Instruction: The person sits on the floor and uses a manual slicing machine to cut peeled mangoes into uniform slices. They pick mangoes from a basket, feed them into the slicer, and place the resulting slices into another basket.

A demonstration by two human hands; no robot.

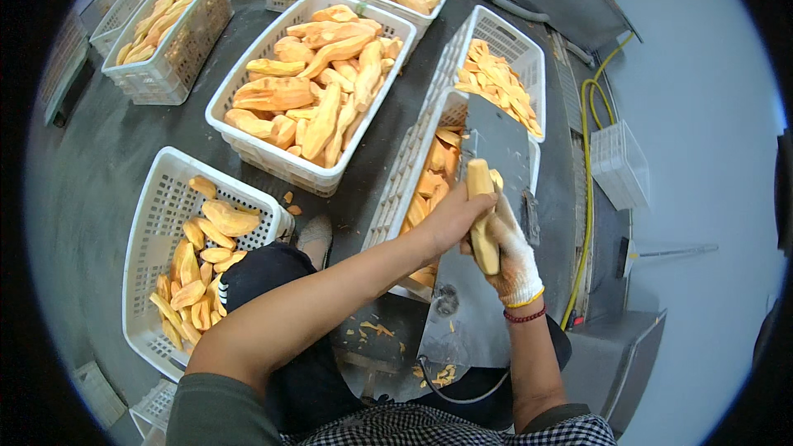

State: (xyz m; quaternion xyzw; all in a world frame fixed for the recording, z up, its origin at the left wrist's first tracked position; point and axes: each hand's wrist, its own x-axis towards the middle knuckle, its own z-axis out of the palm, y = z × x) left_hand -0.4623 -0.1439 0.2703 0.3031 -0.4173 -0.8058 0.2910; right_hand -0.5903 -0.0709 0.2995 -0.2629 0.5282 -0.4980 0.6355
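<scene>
A peeled sweet potato (pixel 483 217) stands lengthwise between my two hands, above a metal board (pixel 474 316). My bare left hand (pixel 458 214) grips it from the left with the thumb across it. My right hand (pixel 511 248), in a white knit glove with a yellow cuff, is around its right side. A small pale piece (pixel 496 179) shows beside its upper end, by the gloved fingers. Under the board's left side, a white crate (pixel 396 186) holds orange sweet potato pieces (pixel 433 179). Thin peeled pieces (pixel 495 83) lie in the crate beyond the board.
A large white crate (pixel 223 90) of peeled sweet potatoes stands ahead on the left. Another crate (pixel 139 248) with smaller pieces is beside my left knee. More filled crates (pixel 167 62) stand farther off. A yellow hose (pixel 585 198) runs along the floor at the right.
</scene>
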